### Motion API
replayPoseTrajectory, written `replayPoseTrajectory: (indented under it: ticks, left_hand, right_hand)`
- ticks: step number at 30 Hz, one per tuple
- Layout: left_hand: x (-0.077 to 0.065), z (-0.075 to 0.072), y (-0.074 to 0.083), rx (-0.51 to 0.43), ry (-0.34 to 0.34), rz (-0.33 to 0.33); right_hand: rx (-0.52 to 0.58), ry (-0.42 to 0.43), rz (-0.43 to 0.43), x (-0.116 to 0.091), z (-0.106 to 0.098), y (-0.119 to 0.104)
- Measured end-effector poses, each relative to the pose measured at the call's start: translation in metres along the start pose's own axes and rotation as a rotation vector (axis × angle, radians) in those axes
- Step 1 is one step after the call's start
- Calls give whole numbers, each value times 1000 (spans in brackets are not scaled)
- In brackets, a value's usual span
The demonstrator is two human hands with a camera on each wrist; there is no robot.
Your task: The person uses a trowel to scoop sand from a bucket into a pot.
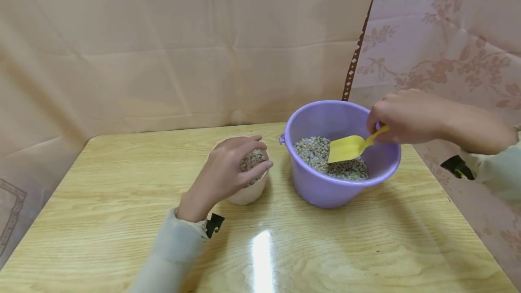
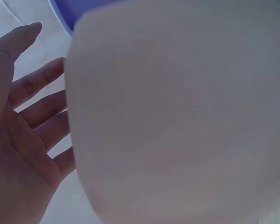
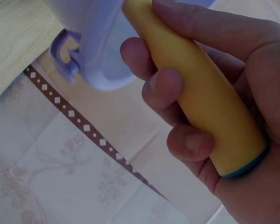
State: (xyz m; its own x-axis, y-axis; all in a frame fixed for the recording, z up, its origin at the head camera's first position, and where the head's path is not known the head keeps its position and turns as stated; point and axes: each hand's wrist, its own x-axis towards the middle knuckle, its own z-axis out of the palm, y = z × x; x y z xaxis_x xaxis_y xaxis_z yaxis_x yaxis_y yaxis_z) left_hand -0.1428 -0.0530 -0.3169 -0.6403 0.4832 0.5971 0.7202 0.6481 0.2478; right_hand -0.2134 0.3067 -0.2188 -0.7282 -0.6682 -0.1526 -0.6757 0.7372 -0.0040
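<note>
Right hand [image 1: 407, 116] grips scoop [image 1: 346, 148] over gravel [image 1: 311, 150] while left hand [image 1: 228, 166] spreads loosely by cup [image 1: 248, 195].

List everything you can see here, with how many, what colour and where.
table: one, pale yellow wood, foreground
bucket: one, purple, on the table's right part
cup: one, off-white, left of the bucket
gravel: two lots, mixed grey and tan, in bucket and cup
scoop: one, yellow with green end, above or touching the bucket's gravel
cloth: count unclear, beige and pinkish-flowered, behind and beside the table
sleeves: two, pale, on the arms
wrist pieces: two, black, one per wrist
left hand: one, bare, over the cup
right hand: one, bare, gripping the scoop's handle
</note>
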Motion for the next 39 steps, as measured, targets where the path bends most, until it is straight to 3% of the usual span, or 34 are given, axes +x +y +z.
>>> replayPoseTrajectory:
  ticks: [10, 17, 28, 39]
  left_hand:
    - [14, 12, 16, 13, -61, 34]
    - [19, 17, 22, -45, -83, 22]
    - [25, 22, 27, -117, -177, -124]
    - [31, 29, 28, -199, -180, -182]
  right_hand:
    - [-45, 7, -64, 13, 14, -10]
    - [-66, 42, -90, 17, 24, -8]
    - [-39, 38, -73, 19, 34, -4]
    - [-44, 72, -105, 17, 41, 0]
